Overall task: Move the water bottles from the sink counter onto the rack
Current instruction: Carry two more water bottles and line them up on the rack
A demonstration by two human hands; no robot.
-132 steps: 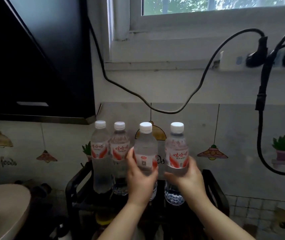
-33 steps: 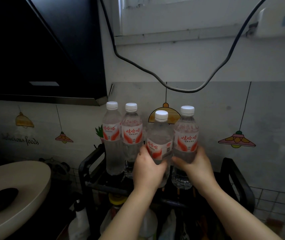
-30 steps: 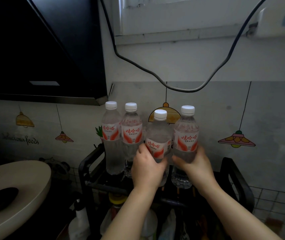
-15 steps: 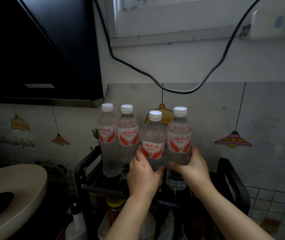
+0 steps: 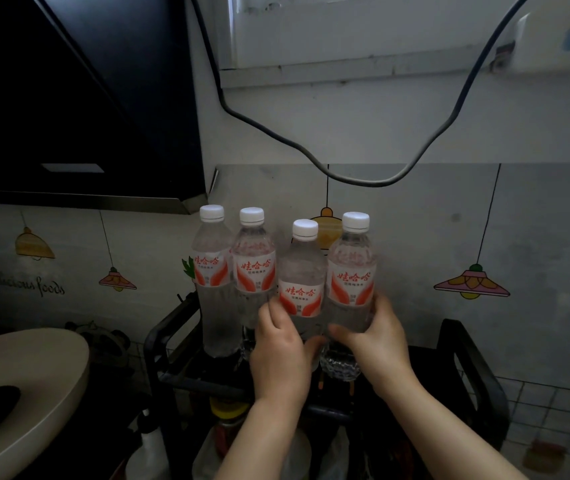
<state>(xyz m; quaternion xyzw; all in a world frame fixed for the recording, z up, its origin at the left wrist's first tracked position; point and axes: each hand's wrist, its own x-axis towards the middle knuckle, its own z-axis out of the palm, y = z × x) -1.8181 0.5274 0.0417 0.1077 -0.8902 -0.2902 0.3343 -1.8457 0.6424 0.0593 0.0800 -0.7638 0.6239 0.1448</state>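
Observation:
Several clear water bottles with white caps and red-and-white labels stand in a row on the top shelf of a black rack (image 5: pixel 169 375). The far-left bottle (image 5: pixel 211 271) and its neighbour (image 5: pixel 253 268) stand free. My left hand (image 5: pixel 280 348) is wrapped around the lower body of the third bottle (image 5: pixel 301 282), which sits lower than the others. My right hand (image 5: pixel 377 337) grips the rightmost bottle (image 5: pixel 352 275) around its middle. Both held bottles are upright and close together.
A black range hood (image 5: pixel 86 98) hangs at upper left. A beige round lid (image 5: pixel 23 386) lies at lower left. A cable (image 5: pixel 363 178) droops above the bottles. Jars and containers sit on the rack's lower shelf (image 5: pixel 228 410). Tiled wall is at right.
Over the last second the third bottle has sunk a little lower in my left hand, and my left hand has slid down its body. The right bottle stays put.

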